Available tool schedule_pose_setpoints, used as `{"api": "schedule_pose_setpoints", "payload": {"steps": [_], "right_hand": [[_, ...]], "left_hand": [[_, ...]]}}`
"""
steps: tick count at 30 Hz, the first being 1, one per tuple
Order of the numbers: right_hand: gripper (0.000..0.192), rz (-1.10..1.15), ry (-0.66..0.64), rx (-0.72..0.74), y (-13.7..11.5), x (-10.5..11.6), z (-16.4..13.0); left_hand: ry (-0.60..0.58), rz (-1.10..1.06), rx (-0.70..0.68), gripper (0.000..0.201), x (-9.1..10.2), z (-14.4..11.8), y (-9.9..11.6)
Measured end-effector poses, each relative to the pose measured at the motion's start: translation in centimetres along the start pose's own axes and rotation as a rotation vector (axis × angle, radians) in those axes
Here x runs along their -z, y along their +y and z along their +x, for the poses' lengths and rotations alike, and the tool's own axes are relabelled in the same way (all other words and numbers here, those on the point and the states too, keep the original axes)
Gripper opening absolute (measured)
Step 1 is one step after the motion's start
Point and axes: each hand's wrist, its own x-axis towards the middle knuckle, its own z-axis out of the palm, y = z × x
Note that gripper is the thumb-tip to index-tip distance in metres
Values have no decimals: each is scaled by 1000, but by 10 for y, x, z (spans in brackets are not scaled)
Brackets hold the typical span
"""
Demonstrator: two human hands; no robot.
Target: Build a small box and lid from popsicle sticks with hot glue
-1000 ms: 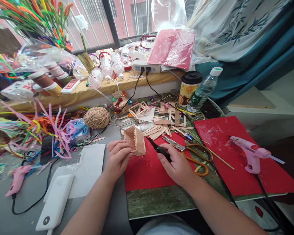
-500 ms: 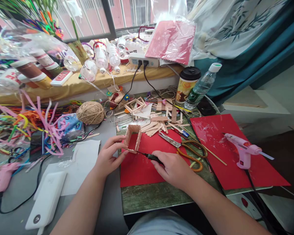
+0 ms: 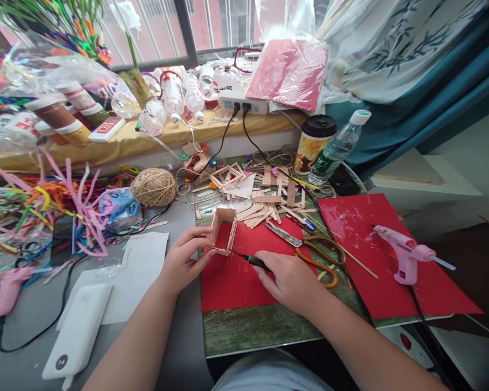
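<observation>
**Craft bench: both hands at the stick box**

Item 1. Your left hand (image 3: 183, 259): fingers curled around the small open box frame of pale wooden craft sticks (image 3: 223, 231), thumb on its near corner. The frame stands on edge at the upper left corner of the red paper sheet (image 3: 236, 282), open side facing you.

Item 2. Your right hand (image 3: 287, 279): closed in a grip around the black handle of a thin pointed tool (image 3: 250, 260). The tool's tip touches the lower edge of the frame. The hand rests on the red sheet.

Item 3. Scissors with orange handles (image 3: 309, 250): lying on the green mat, just beside your right hand, blades pointing away to the left.

Item 4. Loose pale wooden sticks (image 3: 264, 209): scattered heap just behind the frame.

Item 5. Ball of tan twine (image 3: 154, 187): behind your left hand, on the grey tabletop.

Item 6. Pink glue gun (image 3: 405, 255): lying on a second red sheet (image 3: 391, 293), well apart to your right.

Item 7. White power bank (image 3: 77, 331): near your left forearm.
</observation>
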Motion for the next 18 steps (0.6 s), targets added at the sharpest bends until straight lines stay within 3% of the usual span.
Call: {"api": "schedule_pose_setpoints", "payload": {"steps": [18], "right_hand": [[14, -82, -23, -10, -5, -7, 1]], "left_hand": [[2, 10, -16, 13, 1, 2, 3]]}}
